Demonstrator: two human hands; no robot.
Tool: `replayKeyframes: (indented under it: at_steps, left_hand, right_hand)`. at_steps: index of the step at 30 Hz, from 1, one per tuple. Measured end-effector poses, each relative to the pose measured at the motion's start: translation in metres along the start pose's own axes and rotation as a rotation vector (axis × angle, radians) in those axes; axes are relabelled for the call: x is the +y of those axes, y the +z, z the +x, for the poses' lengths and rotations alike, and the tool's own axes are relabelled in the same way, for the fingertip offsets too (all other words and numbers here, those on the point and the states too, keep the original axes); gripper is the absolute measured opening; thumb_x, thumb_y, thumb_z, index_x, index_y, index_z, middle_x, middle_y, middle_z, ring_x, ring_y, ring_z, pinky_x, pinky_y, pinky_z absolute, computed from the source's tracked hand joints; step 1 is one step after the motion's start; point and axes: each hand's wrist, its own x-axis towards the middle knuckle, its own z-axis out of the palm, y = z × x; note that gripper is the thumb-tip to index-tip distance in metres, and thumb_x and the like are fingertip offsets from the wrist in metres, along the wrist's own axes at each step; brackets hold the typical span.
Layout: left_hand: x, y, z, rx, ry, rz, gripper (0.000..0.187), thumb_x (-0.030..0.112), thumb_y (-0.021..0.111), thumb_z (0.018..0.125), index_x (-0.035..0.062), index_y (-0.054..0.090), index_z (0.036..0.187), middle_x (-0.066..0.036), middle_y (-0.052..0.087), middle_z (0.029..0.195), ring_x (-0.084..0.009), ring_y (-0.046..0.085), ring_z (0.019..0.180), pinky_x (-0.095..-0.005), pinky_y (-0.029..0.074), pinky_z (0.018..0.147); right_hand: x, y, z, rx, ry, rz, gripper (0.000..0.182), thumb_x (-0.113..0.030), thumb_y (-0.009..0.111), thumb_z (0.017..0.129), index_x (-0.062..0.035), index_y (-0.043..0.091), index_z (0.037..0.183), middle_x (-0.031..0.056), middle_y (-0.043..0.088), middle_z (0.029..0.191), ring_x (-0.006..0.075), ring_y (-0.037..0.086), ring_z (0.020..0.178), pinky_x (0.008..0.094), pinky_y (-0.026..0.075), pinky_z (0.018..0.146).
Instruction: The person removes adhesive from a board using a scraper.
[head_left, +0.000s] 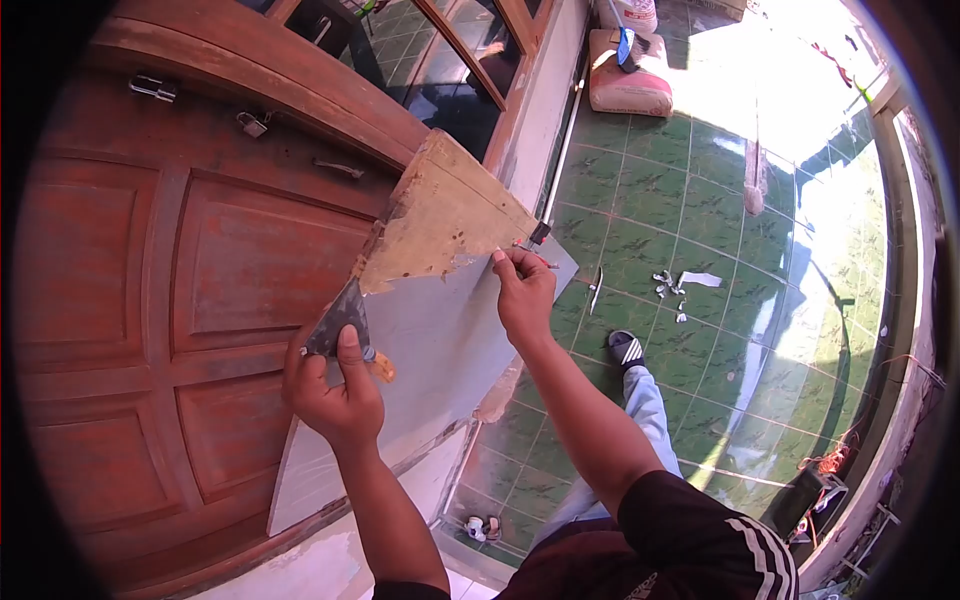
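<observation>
A board [410, 345] leans in front of the door, with a pale grey-white surface layer below and bare tan wood [430, 215] exposed along a ragged edge at its upper end. My left hand [338, 390] is closed around a putty knife [340, 318], whose dark blade lies against the board's left edge near the ragged line. Its orange-yellow handle end sticks out beside my fingers. My right hand [525, 300] pinches the edge of the grey-white surface layer near the board's right corner. What lies right under my fingertips is partly hidden.
A reddish-brown panelled door [240, 260] with a padlock [252, 124] stands at left. White scraps [685, 284] lie on the green tiled floor [640, 210]. A filled sack [630, 75] with a blue-handled brush sits at the back. My sandalled foot [626, 348] is right of the board.
</observation>
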Motion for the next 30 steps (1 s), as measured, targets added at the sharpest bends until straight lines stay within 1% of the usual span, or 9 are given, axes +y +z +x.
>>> replayKeyframes:
  at_steps: [2, 3, 5, 11, 14, 17, 20, 30]
  left_hand:
    - [0.001, -0.001, 0.001, 0.003, 0.006, 0.001, 0.025, 0.016, 0.075, 0.106, -0.0062, 0.075, 0.095, -0.011, 0.072, 0.090, -0.0202, 0.067, 0.079, -0.0342, 0.049, 0.071]
    - [-0.001, 0.005, 0.002, 0.022, 0.011, 0.008, 0.023, 0.015, 0.076, 0.105, -0.0059, 0.075, 0.096, -0.012, 0.074, 0.094, -0.0227, 0.069, 0.080, -0.0350, 0.050, 0.071]
    - [-0.002, 0.002, 0.000, -0.008, 0.003, 0.030, 0.020, 0.014, 0.076, 0.103, -0.0054, 0.075, 0.097, -0.014, 0.077, 0.100, -0.0278, 0.073, 0.083, -0.0366, 0.054, 0.072]
    - [0.001, -0.001, 0.000, -0.021, -0.029, 0.033, 0.020, 0.014, 0.076, 0.103, -0.0053, 0.074, 0.096, -0.014, 0.077, 0.100, -0.0282, 0.073, 0.082, -0.0370, 0.053, 0.072]
    - [-0.001, 0.000, -0.001, -0.004, -0.033, 0.030, 0.027, 0.017, 0.075, 0.106, -0.0062, 0.073, 0.092, -0.010, 0.071, 0.089, -0.0187, 0.064, 0.078, -0.0340, 0.048, 0.071]
    - [0.001, 0.004, 0.000, 0.025, 0.001, 0.008, 0.028, 0.017, 0.075, 0.106, -0.0061, 0.072, 0.090, -0.010, 0.070, 0.088, -0.0184, 0.063, 0.078, -0.0340, 0.047, 0.071]
    - [0.000, 0.001, -0.001, 0.000, -0.020, 0.037, 0.028, 0.017, 0.075, 0.106, -0.0062, 0.072, 0.091, -0.010, 0.071, 0.089, -0.0183, 0.064, 0.079, -0.0338, 0.048, 0.071]
    - [0.002, 0.001, 0.000, 0.005, -0.035, 0.007, 0.028, 0.016, 0.075, 0.106, -0.0065, 0.072, 0.090, -0.009, 0.070, 0.088, -0.0168, 0.062, 0.078, -0.0330, 0.047, 0.071]
  right_hand:
    - [0.002, -0.009, 0.001, -0.038, -0.007, -0.022, 0.023, -0.019, 0.078, 0.103, 0.0037, 0.078, 0.097, -0.0020, 0.067, 0.077, 0.0054, 0.052, 0.069, 0.0273, 0.043, 0.062]
    - [0.002, -0.010, 0.013, -0.047, -0.033, -0.031, 0.023, -0.019, 0.078, 0.103, 0.0037, 0.078, 0.097, -0.0022, 0.067, 0.077, 0.0054, 0.051, 0.069, 0.0275, 0.043, 0.062]
    - [0.004, -0.021, 0.008, -0.029, -0.027, -0.063, 0.023, -0.019, 0.078, 0.102, 0.0039, 0.077, 0.097, -0.0026, 0.066, 0.077, 0.0054, 0.051, 0.068, 0.0278, 0.042, 0.061]
    - [0.022, -0.051, 0.005, -0.014, -0.004, -0.151, 0.024, -0.019, 0.078, 0.102, 0.0047, 0.077, 0.098, -0.0018, 0.067, 0.076, 0.0060, 0.051, 0.068, 0.0283, 0.043, 0.061]
    - [0.017, -0.062, -0.002, -0.003, 0.025, -0.192, 0.024, -0.019, 0.078, 0.102, 0.0051, 0.077, 0.098, -0.0007, 0.067, 0.077, 0.0064, 0.052, 0.068, 0.0284, 0.043, 0.061]
    - [0.013, -0.068, -0.003, -0.036, 0.100, -0.191, 0.024, -0.021, 0.077, 0.103, 0.0036, 0.077, 0.100, 0.0017, 0.072, 0.086, 0.0084, 0.059, 0.078, 0.0273, 0.047, 0.072]
    - [0.020, -0.073, -0.001, 0.004, 0.050, -0.210, 0.024, -0.019, 0.078, 0.101, 0.0055, 0.077, 0.098, 0.0002, 0.069, 0.078, 0.0070, 0.052, 0.067, 0.0288, 0.044, 0.060]
    - [0.058, -0.108, 0.016, 0.043, 0.081, -0.248, 0.024, -0.018, 0.078, 0.100, 0.0059, 0.078, 0.096, 0.0013, 0.070, 0.079, 0.0080, 0.058, 0.072, 0.0286, 0.047, 0.065]
